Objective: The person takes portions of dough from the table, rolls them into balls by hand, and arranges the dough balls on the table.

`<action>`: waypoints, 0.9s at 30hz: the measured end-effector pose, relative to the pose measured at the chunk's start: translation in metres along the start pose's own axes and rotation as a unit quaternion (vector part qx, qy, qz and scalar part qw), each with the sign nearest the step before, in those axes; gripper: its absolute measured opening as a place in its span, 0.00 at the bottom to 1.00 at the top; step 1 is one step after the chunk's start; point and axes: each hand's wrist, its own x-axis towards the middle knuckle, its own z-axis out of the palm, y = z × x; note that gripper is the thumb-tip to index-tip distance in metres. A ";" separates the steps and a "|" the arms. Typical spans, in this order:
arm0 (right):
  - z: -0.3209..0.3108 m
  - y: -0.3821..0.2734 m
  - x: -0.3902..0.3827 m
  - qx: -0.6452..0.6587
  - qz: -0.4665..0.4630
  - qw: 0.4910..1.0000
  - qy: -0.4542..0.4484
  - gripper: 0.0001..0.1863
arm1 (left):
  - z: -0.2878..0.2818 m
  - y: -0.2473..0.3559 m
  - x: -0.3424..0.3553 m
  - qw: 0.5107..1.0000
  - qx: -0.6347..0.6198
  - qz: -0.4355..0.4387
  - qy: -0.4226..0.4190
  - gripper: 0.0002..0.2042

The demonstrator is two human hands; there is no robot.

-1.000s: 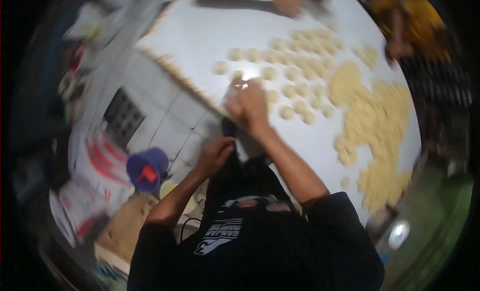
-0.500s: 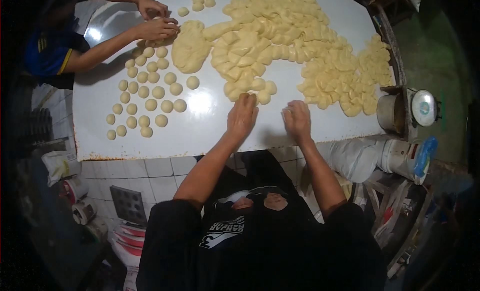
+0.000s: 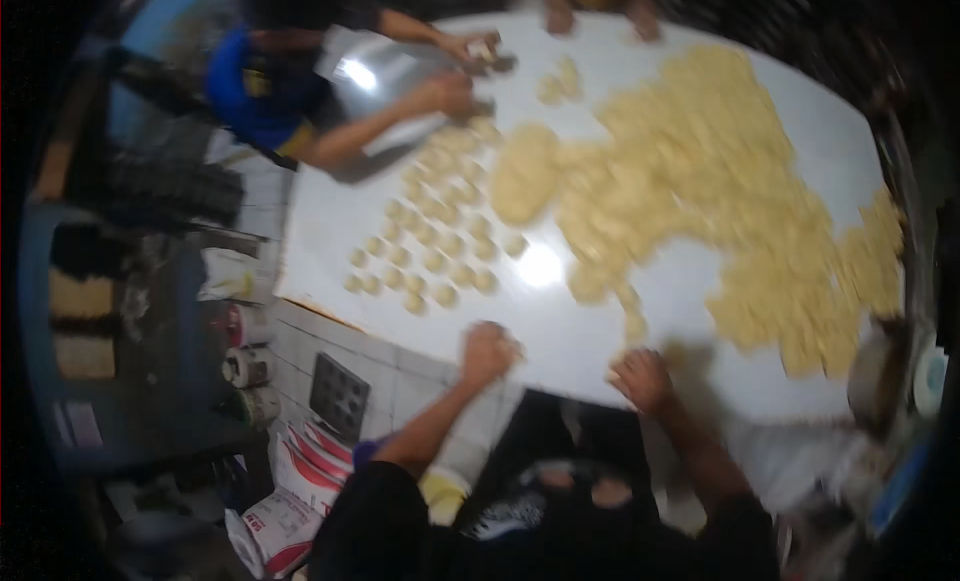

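My left hand [image 3: 487, 354] is curled at the table's near edge, with a pale bit of dough [image 3: 514, 349] showing at its fingers; blur softens the detail. To its right, my right hand [image 3: 643, 379] closes over a piece of dough [image 3: 617, 368]. A short row of dough lumps [image 3: 634, 326] runs from that hand up to the large mass of cut yellow dough [image 3: 690, 161]. Several round dough balls [image 3: 432, 259] lie in loose rows at the left. Between balls and mass sits a smooth dough lump [image 3: 525, 173].
A co-worker in a blue sleeve [image 3: 228, 86] handles dough at the far left. Another person's hands [image 3: 645, 21] rest at the far edge. A round metal pot [image 3: 878, 379] stands at the right corner. Below the table are a dark moulded pan [image 3: 340, 393] and red-and-white sacks [image 3: 290, 506].
The view has swung, shifting the table rightward in the picture. My hands have moved apart and nearer the table's front edge. The row of lumps now stretches toward my right hand.
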 end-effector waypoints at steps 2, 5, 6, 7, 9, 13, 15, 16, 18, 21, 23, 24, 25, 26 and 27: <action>0.012 -0.001 0.043 -0.023 0.093 0.995 0.041 0.19 | 0.035 0.050 0.051 0.996 -0.076 0.018 0.045 0.15; 0.051 -0.054 0.060 -0.031 0.176 0.973 0.145 0.22 | 0.044 0.095 0.011 0.990 -0.072 0.111 -0.043 0.13; 0.065 -0.067 0.035 -0.004 0.192 0.972 0.131 0.23 | 0.032 0.089 -0.004 0.977 -0.136 0.154 -0.064 0.12; 0.054 -0.067 0.017 0.027 0.126 0.986 0.106 0.19 | 0.020 0.069 -0.008 0.964 -0.171 0.188 -0.078 0.12; 0.044 -0.037 0.014 -0.004 0.098 0.995 0.027 0.17 | 0.004 0.020 0.001 0.954 -0.156 0.214 -0.140 0.11; 0.058 -0.055 0.089 -0.064 0.203 0.971 0.104 0.14 | 0.022 0.060 0.063 0.980 -0.107 0.153 -0.070 0.11; 0.110 -0.074 0.068 -0.081 0.234 0.932 0.263 0.14 | 0.030 0.059 0.050 0.985 -0.149 0.085 -0.013 0.11; 0.103 -0.100 0.056 0.028 0.225 0.956 0.187 0.14 | 0.030 0.021 0.029 0.973 -0.168 0.148 -0.061 0.11; 0.084 -0.079 0.029 0.002 0.246 0.945 -0.214 0.12 | 0.026 -0.029 -0.010 0.924 -0.217 0.276 -0.154 0.10; 0.079 -0.038 0.050 -0.128 0.185 0.974 0.031 0.11 | -0.004 -0.019 0.079 0.953 -0.129 0.222 -0.164 0.10; 0.093 -0.045 0.104 -0.131 0.225 0.949 0.175 0.09 | 0.023 0.035 0.080 0.970 -0.165 0.167 -0.066 0.10; 0.114 -0.058 0.108 -0.117 0.271 0.926 0.236 0.08 | 0.031 0.055 0.060 0.973 -0.189 0.112 -0.069 0.10; 0.142 -0.073 0.078 -0.186 0.312 0.907 0.210 0.09 | 0.027 0.054 0.036 0.959 -0.220 0.164 -0.067 0.09; 0.134 -0.083 0.058 -0.186 0.316 0.908 0.201 0.09 | 0.020 0.023 0.013 0.943 -0.226 0.211 -0.126 0.10; 0.111 -0.077 0.040 -0.035 0.330 0.943 0.037 0.10 | 0.013 -0.012 0.004 0.920 -0.232 0.264 -0.176 0.10</action>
